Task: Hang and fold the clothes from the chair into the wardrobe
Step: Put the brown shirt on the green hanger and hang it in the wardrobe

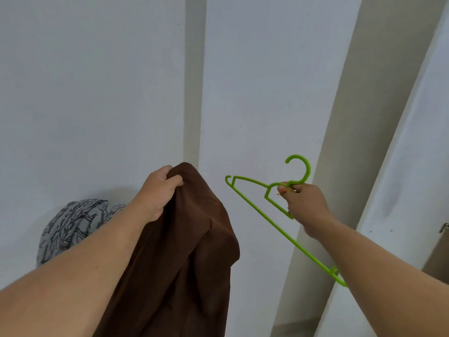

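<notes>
Far out past my left forearm there's a grey patterned cloth (70,227) bunched up against the white wall (97,93), well apart from anything I'm holding. My left hand (158,190) has its grip closed tight on the top of a brown garment (192,239), fingers curled into a bunch of the fabric, and the rest of it just hangs straight down below the hand and off the bottom of the view. Right of that, not touching the garment, my right hand (306,205) is closed around the neck of a green hanger (257,205), pinching just under the hook, which sticks up above the fingers. The hanger's tilted, one end pointing toward the left hand, the other running down under my right forearm.
</notes>
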